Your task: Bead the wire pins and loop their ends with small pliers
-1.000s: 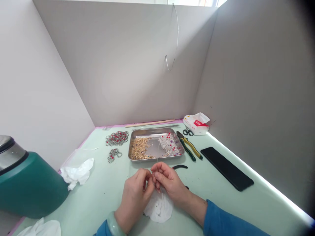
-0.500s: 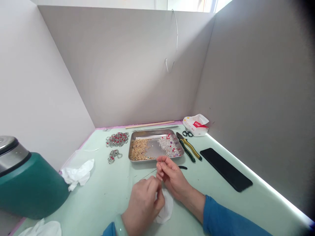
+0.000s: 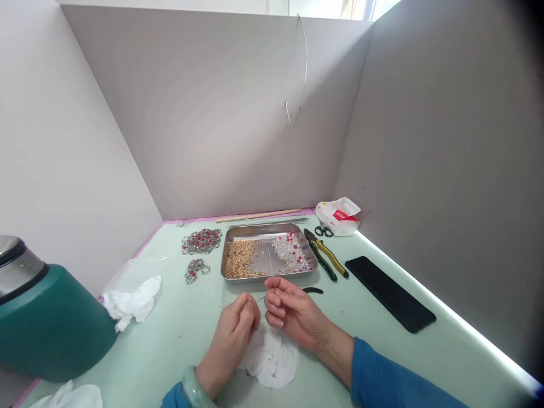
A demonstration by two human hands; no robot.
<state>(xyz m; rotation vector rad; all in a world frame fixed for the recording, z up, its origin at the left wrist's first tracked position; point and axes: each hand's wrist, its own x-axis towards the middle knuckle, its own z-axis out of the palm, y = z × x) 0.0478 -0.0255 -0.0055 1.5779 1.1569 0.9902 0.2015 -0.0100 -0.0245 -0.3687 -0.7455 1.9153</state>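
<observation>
While the thumb and forefinger of the right hand [image 3: 297,311] pinch a thin wire [image 3: 271,263], which stands up from the fingertips against the metal tray [image 3: 264,262], the left hand [image 3: 236,326] is just beside it, its fingers curled and pressed together, thumb on top. A fine strand shows between the two hands, but from where I stand I cannot tell whether the left one grips it. Just below them lies a crumpled white tissue [image 3: 274,362] on the pale green tabletop [image 3: 191,323]. Beyond the hands, the tray holds gold beads [image 3: 241,258] at its left and clear and red beads [image 3: 291,252] at its right. Left of it sit a larger heap of chain [image 3: 202,241] and a smaller one [image 3: 195,271], both dotted with red. On its right are pliers [image 3: 334,259] with green and yellow handles, then small scissors [image 3: 323,231], a packet of tissues [image 3: 339,218] and a flat black slab [image 3: 390,293]. A big green flask [image 3: 55,323] leans in at far left.
</observation>
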